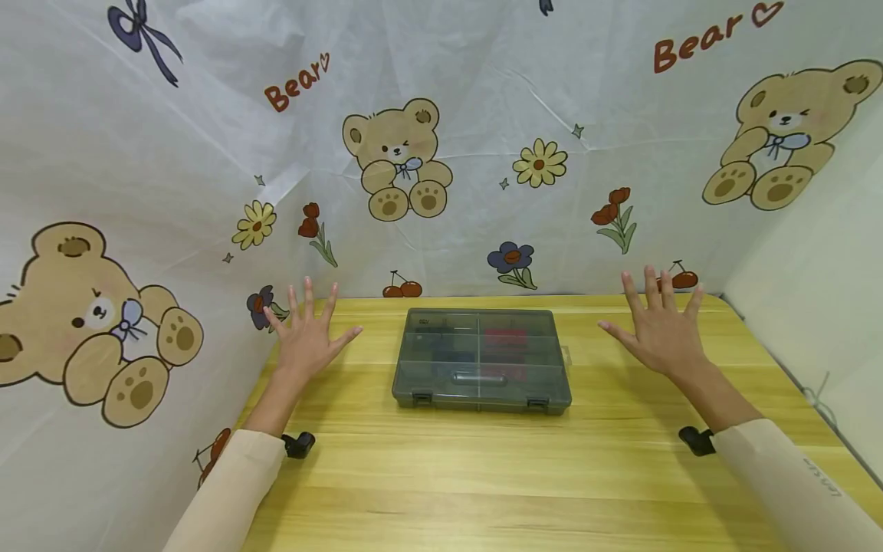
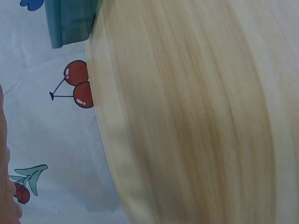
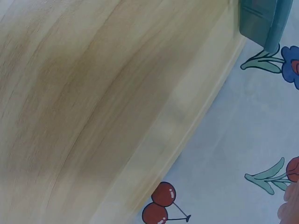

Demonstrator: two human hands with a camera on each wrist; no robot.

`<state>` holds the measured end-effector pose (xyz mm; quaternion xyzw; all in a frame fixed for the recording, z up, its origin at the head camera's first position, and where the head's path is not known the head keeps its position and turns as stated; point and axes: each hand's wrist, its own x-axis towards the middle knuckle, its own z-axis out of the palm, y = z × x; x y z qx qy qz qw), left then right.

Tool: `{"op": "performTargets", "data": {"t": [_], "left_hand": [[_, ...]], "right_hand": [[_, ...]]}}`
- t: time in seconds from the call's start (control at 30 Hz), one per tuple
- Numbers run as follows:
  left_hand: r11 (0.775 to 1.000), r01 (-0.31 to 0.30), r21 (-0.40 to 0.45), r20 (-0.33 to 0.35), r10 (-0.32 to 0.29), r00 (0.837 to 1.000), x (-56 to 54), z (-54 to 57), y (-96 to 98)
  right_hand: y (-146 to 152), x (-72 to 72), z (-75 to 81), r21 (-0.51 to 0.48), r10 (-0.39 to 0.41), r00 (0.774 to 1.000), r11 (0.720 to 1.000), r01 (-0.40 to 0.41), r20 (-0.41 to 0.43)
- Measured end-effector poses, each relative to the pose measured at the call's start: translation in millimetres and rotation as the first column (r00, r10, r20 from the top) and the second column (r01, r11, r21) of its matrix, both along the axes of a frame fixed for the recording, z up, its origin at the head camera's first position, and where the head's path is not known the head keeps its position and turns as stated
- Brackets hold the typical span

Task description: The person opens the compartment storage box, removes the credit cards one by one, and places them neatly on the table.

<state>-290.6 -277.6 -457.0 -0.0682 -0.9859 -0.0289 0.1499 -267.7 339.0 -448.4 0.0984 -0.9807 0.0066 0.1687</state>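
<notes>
A closed, see-through grey plastic compartment box (image 1: 441, 387) lies on the wooden table, with two latches along its near side. Red and dark blue contents show dimly through its lid; their kind cannot be made out. To the left of the box, my left hand (image 1: 303, 341) is held up with its fingers spread, holding nothing. On the other side, my right hand (image 1: 665, 337) is likewise spread and bare, apart from the box. In each wrist view only a sliver of the hand shows at the edge, along with a corner of the box (image 2: 74, 23).
The wooden table (image 1: 483, 483) reaches back to a white cloth (image 1: 483, 69) printed with bears and flowers. More of this cloth hangs on the left. A pale wall (image 1: 821, 284) stands on the right, with a thin cord (image 1: 817, 395) near the table's edge.
</notes>
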Motion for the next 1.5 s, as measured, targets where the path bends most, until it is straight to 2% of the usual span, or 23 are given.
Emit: {"op": "performTargets", "data": {"t": [0.17, 0.3, 0.43, 0.5, 0.57, 0.67, 0.8, 1.0, 1.13, 1.23, 1.3, 1.43, 1.5], "left_hand": [[1.000, 0.029, -0.003, 0.015, -0.029, 0.999, 3.6, -4.7, 5.6], [0.998, 0.058, 0.033, 0.049, -0.059, 0.997, 11.3, -11.6, 14.9], [0.986, 0.083, 0.146, 0.080, -0.095, 0.992, 20.2, -13.6, 24.6], [0.965, 0.094, 0.245, 0.121, -0.127, 0.984, 25.5, -14.0, 31.4], [0.930, 0.099, 0.354, 0.168, -0.167, 0.972, 30.2, -17.4, 38.1], [0.864, 0.092, 0.495, 0.225, -0.230, 0.947, 37.7, -23.9, 48.3], [0.771, 0.098, 0.629, 0.253, -0.322, 0.912, 44.9, -29.6, 58.0], [0.633, 0.052, 0.772, 0.296, -0.432, 0.852, 51.5, -31.3, 72.0], [0.573, 0.019, 0.820, 0.316, -0.480, 0.818, 55.2, -31.4, 81.5], [0.544, 0.023, 0.839, 0.306, -0.506, 0.807, 54.8, -34.6, 87.0], [0.517, 0.027, 0.855, 0.290, -0.521, 0.803, 52.9, -38.4, 89.5], [0.448, 0.000, 0.894, 0.267, -0.533, 0.803, 46.3, -48.0, 90.5], [0.406, -0.027, 0.914, 0.261, -0.534, 0.804, 42.7, -52.5, 89.4]], "right_hand": [[-5.0, 8.3, 1.4, -0.066, 0.027, 1.000, 0.997, -0.027, 0.012], [-11.4, 19.8, -0.3, -0.104, 0.074, 0.997, 0.992, -0.074, -0.004], [-18.8, 30.4, 1.0, -0.154, 0.126, 0.992, 0.980, -0.127, -0.020], [-22.6, 36.9, 2.9, -0.205, 0.146, 0.989, 0.968, -0.145, -0.008], [-26.8, 44.0, 4.4, -0.254, 0.166, 0.986, 0.954, -0.158, 0.010], [-35.0, 54.8, 5.3, -0.319, 0.193, 0.981, 0.932, -0.172, 0.035], [-47.8, 66.9, 7.0, -0.364, 0.225, 0.973, 0.911, -0.194, 0.046], [-64.9, 83.5, 7.1, -0.393, 0.261, 0.964, 0.892, -0.224, 0.042], [-74.6, 92.2, 5.1, -0.386, 0.295, 0.955, 0.883, -0.268, 0.011], [-82.1, 98.3, 1.0, -0.383, 0.326, 0.945, 0.871, -0.307, -0.016], [-87.2, 102.2, -2.6, -0.383, 0.343, 0.939, 0.863, -0.330, -0.034], [-96.5, 105.9, -10.7, -0.405, 0.379, 0.922, 0.832, -0.379, -0.083], [-100.4, 105.4, -14.0, -0.436, 0.399, 0.911, 0.806, -0.401, -0.100]]}}
